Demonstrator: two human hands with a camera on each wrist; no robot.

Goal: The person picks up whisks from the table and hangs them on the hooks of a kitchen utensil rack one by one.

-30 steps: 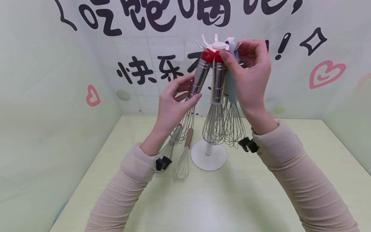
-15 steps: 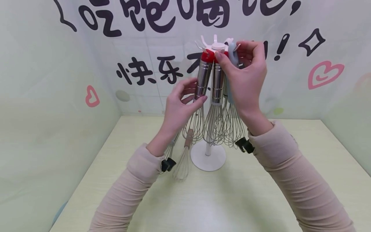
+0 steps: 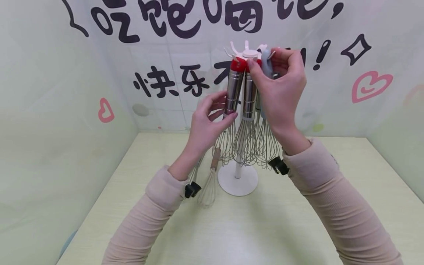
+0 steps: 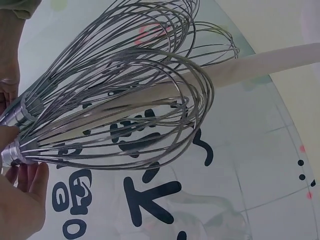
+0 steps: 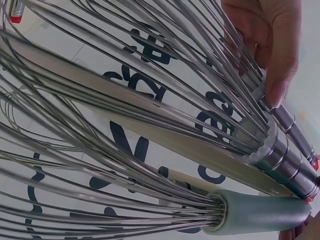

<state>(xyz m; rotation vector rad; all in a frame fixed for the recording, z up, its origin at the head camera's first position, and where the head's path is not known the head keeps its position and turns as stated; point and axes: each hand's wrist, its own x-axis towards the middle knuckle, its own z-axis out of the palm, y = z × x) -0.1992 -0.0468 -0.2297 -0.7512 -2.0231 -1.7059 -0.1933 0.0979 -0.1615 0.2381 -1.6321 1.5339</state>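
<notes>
In the head view a white whisk stand [image 3: 250, 54] with upturned hooks rises from a round base. My left hand [image 3: 209, 121] holds a steel-handled whisk [image 3: 234, 86] low on its handle, thumb in front, its red end up at a hook. Beside it hangs a similar steel whisk [image 3: 249, 97]. My right hand [image 3: 285, 86] pinches at the top of that second whisk, thumb on its red end, fingers curled behind a light-blue whisk [image 3: 266, 64]. The blue handle [image 5: 260, 212] shows in the right wrist view. In the left wrist view the wire loops [image 4: 135, 110] overlap the stand's pole [image 4: 275, 59].
A whisk with a wooden handle [image 3: 215, 159] lies on the pale table [image 3: 228, 235] left of the base. Another metal whisk [image 3: 196, 171] lies partly hidden behind the left forearm. A printed backdrop [image 3: 155, 121] stands close behind the stand.
My left hand has moved right and swung its steel whisk from a slant to nearly upright beside the second one. The right hand has shifted only slightly.
</notes>
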